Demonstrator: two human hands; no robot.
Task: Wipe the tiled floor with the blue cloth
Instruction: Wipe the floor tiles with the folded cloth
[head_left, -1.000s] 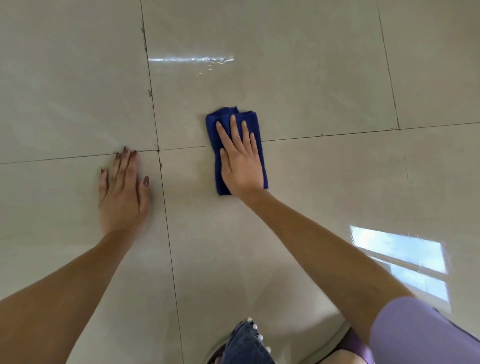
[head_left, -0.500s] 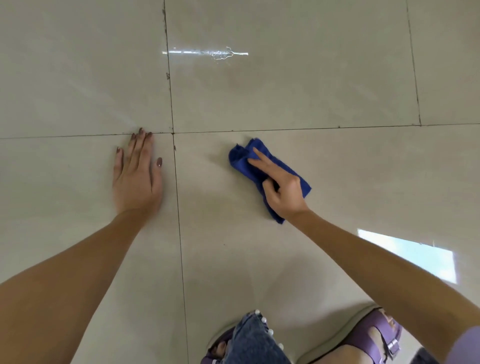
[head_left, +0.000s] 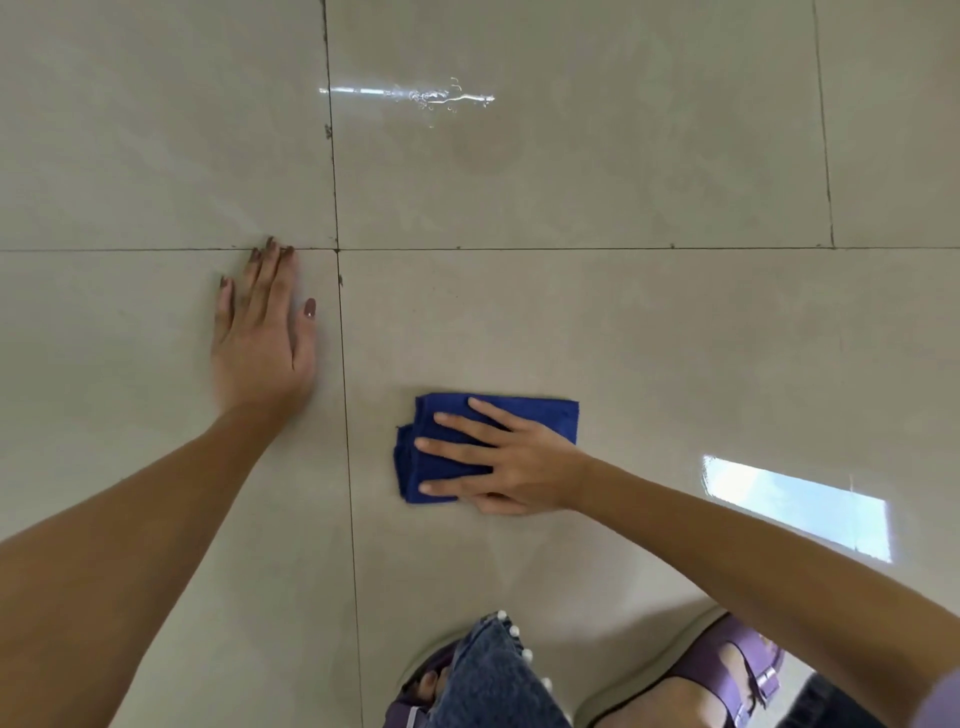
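A folded blue cloth (head_left: 441, 415) lies flat on the beige tiled floor (head_left: 649, 338), just right of a dark grout line. My right hand (head_left: 511, 460) presses down on it with straight spread fingers pointing left; the cloth's right part is hidden under the palm. Flat on the neighbouring tile to the left rests my left hand (head_left: 262, 343), fingers straight, fingertips at the cross of the grout lines, holding nothing.
A wet streak (head_left: 436, 96) glints on the far tile. A bright window reflection (head_left: 795, 506) lies on the floor at right. My feet in purple sandals (head_left: 727, 670) and a denim hem (head_left: 493, 675) are at the bottom edge.
My right hand drew the cloth toward me, off the far grout line onto the near tile, and turned so its fingers point left. My left hand stayed planted.
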